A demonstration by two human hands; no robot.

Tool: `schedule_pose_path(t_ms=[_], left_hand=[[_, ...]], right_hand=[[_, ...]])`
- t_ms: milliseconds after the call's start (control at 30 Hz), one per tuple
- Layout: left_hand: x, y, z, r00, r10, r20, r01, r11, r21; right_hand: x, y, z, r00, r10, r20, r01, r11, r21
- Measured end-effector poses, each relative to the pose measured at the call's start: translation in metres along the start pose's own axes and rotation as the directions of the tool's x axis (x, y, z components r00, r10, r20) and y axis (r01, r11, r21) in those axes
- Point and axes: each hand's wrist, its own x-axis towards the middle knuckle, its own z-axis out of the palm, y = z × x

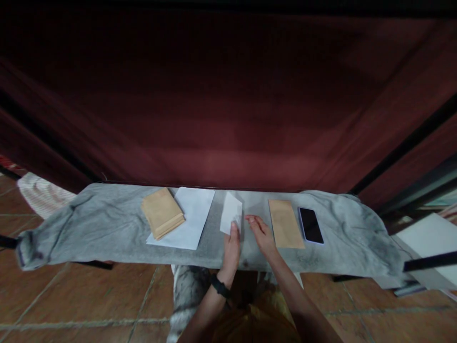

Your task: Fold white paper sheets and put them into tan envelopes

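A folded piece of white paper (230,212) stands tilted above the cloth, its lower edge gripped by my left hand (233,245) with the thumb across its face. My right hand (262,233) is a little to the right, apart from the paper, with fingers partly bent and the thumb and index fingertips close together. Whether anything lies between those fingertips is too small to tell. Right of that hand lies a flat brown paper envelope (286,224). Left of the folded paper are white sheets (200,214), with a stack of brown envelopes (162,213) partly on top of them.
A phone (311,226) with a dark screen lies right of the single envelope. Grey cloth (117,228) covers the narrow bench. A dark red panel (228,119) rises behind its far edge. White boards (432,247) stand at the far right, above the tiled floor (117,295).
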Motion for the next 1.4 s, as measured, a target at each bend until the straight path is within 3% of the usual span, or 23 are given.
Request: schedule_pose_path(t_ms=[100, 167, 233, 333, 467, 633, 700, 733, 800, 833, 867, 933, 1000, 1100, 1200, 1300, 1400], left_hand=[[0.002, 0.014, 0.004, 0.994, -0.111, -0.013, 0.102, 0.942, -0.319], [0.004, 0.013, 0.003, 0.992, -0.123, -0.005, 0.113, 0.923, -0.368], [0.007, 0.005, 0.000, 0.987, -0.161, -0.018, 0.147, 0.935, -0.324], [0.011, -0.014, -0.009, 0.950, -0.313, -0.013, 0.296, 0.910, -0.290], [0.014, -0.031, -0.032, 0.867, -0.496, 0.044, 0.493, 0.841, -0.221], [0.000, -0.036, -0.062, 0.801, -0.552, 0.232, 0.566, 0.824, 0.003], [-0.011, -0.038, -0.065, 0.827, -0.513, 0.232, 0.496, 0.859, 0.130], [-0.016, -0.038, -0.064, 0.870, -0.444, 0.216, 0.402, 0.891, 0.213], [-0.023, -0.040, -0.059, 0.960, -0.182, 0.211, 0.080, 0.906, 0.416], [-0.024, -0.041, -0.056, 0.969, -0.025, 0.245, -0.110, 0.845, 0.523], [-0.024, -0.043, -0.054, 0.947, 0.115, 0.301, -0.285, 0.732, 0.618], [-0.021, -0.049, -0.052, 0.862, 0.270, 0.429, -0.507, 0.425, 0.750], [-0.014, -0.058, -0.055, 0.812, 0.287, 0.507, -0.562, 0.153, 0.813], [-0.007, -0.074, -0.062, 0.796, 0.261, 0.546, -0.548, -0.073, 0.833], [-0.002, -0.080, -0.064, 0.795, 0.247, 0.554, -0.537, -0.138, 0.832], [0.009, -0.079, -0.057, 0.798, 0.197, 0.570, -0.556, -0.129, 0.821], [0.028, -0.077, -0.048, 0.801, 0.128, 0.585, -0.575, -0.110, 0.811]], right_hand=[[-0.005, 0.014, -0.005, 0.977, 0.098, -0.190, -0.108, 0.993, -0.042], [-0.008, 0.029, -0.007, 0.959, 0.212, -0.187, -0.221, 0.975, -0.031], [-0.012, 0.044, -0.007, 0.939, 0.327, -0.107, -0.324, 0.945, 0.039], [-0.014, 0.062, -0.006, 0.896, 0.440, -0.054, -0.432, 0.894, 0.120], [-0.014, 0.080, -0.008, 0.896, 0.424, -0.129, -0.425, 0.905, 0.024], [-0.020, 0.094, -0.010, 0.893, 0.425, -0.145, -0.431, 0.902, -0.008], [-0.024, 0.099, -0.009, 0.890, 0.428, -0.155, -0.431, 0.902, 0.012], [-0.026, 0.101, -0.008, 0.892, 0.423, -0.160, -0.427, 0.904, 0.009], [-0.029, 0.104, -0.006, 0.899, 0.408, -0.161, -0.418, 0.908, -0.033], [-0.030, 0.104, -0.005, 0.903, 0.403, -0.153, -0.416, 0.907, -0.069], [-0.031, 0.105, -0.005, 0.908, 0.396, -0.139, -0.412, 0.904, -0.114], [-0.034, 0.103, -0.006, 0.928, 0.354, -0.121, -0.373, 0.898, -0.234], [-0.037, 0.099, -0.011, 0.959, 0.247, -0.137, -0.282, 0.873, -0.398], [-0.041, 0.093, -0.020, 0.988, 0.043, -0.147, -0.128, 0.755, -0.643], [-0.036, 0.089, -0.018, 0.996, -0.076, -0.054, 0.011, 0.671, -0.741], [-0.021, 0.089, 0.003, 0.982, -0.127, 0.143, 0.190, 0.704, -0.684], [-0.001, 0.091, 0.033, 0.967, -0.093, 0.236, 0.227, 0.733, -0.641]])
